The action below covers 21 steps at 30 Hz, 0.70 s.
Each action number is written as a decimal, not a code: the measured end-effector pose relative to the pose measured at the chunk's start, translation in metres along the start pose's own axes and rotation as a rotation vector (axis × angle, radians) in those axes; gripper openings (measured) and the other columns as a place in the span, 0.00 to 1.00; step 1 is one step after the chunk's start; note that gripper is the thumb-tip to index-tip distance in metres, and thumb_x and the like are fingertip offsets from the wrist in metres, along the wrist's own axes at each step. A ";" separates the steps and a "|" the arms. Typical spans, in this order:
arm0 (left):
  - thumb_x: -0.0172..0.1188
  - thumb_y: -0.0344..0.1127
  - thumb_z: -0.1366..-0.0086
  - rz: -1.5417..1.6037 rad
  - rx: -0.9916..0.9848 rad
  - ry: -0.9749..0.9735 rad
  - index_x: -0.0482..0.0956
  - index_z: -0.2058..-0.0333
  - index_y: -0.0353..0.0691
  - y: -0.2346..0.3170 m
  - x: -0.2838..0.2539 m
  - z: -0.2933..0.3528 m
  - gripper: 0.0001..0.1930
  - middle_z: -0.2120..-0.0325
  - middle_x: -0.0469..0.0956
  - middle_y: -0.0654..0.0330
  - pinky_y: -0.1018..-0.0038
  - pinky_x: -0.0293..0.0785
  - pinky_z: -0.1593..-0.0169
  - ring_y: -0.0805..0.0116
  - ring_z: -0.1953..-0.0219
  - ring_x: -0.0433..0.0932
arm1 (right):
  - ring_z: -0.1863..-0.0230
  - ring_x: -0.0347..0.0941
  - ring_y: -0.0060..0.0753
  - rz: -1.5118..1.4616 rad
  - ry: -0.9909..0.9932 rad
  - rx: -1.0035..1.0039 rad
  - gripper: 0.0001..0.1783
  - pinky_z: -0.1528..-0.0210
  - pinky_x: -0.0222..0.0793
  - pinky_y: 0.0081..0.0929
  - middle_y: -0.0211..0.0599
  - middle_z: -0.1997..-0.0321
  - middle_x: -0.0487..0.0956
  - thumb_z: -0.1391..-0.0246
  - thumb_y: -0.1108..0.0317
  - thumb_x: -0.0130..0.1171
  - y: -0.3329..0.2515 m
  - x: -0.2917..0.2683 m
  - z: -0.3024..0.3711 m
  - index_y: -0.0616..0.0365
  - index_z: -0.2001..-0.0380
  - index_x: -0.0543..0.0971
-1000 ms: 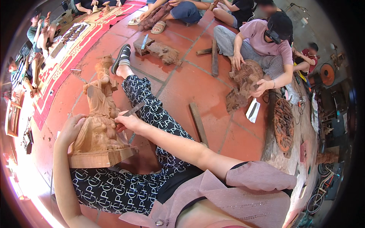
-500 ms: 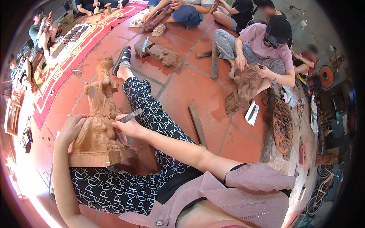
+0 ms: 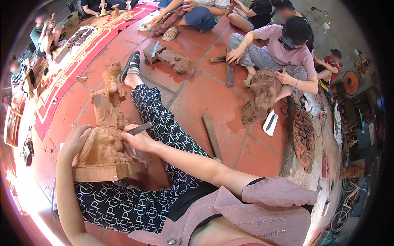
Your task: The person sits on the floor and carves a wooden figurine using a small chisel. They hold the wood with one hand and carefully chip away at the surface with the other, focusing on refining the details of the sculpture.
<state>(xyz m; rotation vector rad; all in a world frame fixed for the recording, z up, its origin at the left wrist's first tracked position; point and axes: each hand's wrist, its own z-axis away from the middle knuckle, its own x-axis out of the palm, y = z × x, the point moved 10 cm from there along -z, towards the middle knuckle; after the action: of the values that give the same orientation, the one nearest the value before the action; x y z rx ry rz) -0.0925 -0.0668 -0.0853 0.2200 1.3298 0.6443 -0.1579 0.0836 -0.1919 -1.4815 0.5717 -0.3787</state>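
A pale carved wooden figure (image 3: 107, 117) on a thick wooden base (image 3: 108, 171) stands on my thigh, at the left. My left hand (image 3: 76, 139) curls round its left side and holds it steady. In my right hand (image 3: 136, 139) is a flat, dark metal carving chisel (image 3: 140, 128), gripped against the right side of the figure. The chisel's upper end sticks out past my hand toward my knee; my fingers and the carving hide its working end.
A co-worker (image 3: 287, 53) sits at the right with a dark wooden carving (image 3: 264, 90). On the tiles lie another carving (image 3: 174, 60), a wooden bar (image 3: 212, 137) and a white paper (image 3: 270, 123). Beyond is a basket of tools (image 3: 303, 139); a red mat (image 3: 61, 88) lies at far left.
My right hand and the chisel have shifted only slightly along the figure. The co-worker at the right has moved one hand off the carving to the wooden pieces on the floor.
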 end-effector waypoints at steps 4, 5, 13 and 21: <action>0.47 0.36 0.35 -0.015 0.007 0.005 0.76 0.58 0.31 -0.001 0.001 -0.002 0.16 0.62 0.78 0.48 0.67 0.68 0.51 0.54 0.57 0.76 | 0.63 0.69 0.48 -0.025 0.086 -0.054 0.14 0.61 0.65 0.40 0.48 0.73 0.72 0.51 0.63 0.54 0.000 -0.007 0.001 0.64 0.78 0.74; 0.47 0.37 0.35 -0.021 0.009 0.003 0.76 0.58 0.31 0.000 0.001 -0.002 0.16 0.62 0.78 0.48 0.67 0.68 0.51 0.54 0.57 0.76 | 0.64 0.69 0.49 0.103 0.154 -0.176 0.13 0.61 0.65 0.41 0.50 0.73 0.72 0.52 0.63 0.54 -0.013 -0.009 0.005 0.65 0.78 0.74; 0.47 0.37 0.35 -0.036 0.012 0.000 0.76 0.58 0.31 0.006 -0.001 -0.002 0.16 0.61 0.78 0.48 0.67 0.68 0.51 0.54 0.57 0.76 | 0.64 0.69 0.49 -0.121 0.102 -0.022 0.15 0.62 0.65 0.39 0.46 0.73 0.72 0.50 0.62 0.55 0.006 -0.007 0.002 0.65 0.79 0.73; 0.47 0.36 0.35 -0.032 0.006 0.002 0.75 0.57 0.31 0.003 -0.001 0.000 0.15 0.61 0.78 0.48 0.68 0.68 0.51 0.54 0.56 0.76 | 0.64 0.71 0.48 0.269 0.222 -0.239 0.14 0.61 0.66 0.39 0.48 0.70 0.73 0.50 0.61 0.55 -0.026 -0.006 0.012 0.64 0.76 0.75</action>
<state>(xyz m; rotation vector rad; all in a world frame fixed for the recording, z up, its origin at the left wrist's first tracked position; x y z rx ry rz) -0.0934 -0.0647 -0.0829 0.2024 1.3351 0.6136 -0.1533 0.0952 -0.1656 -1.5742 1.0100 -0.2714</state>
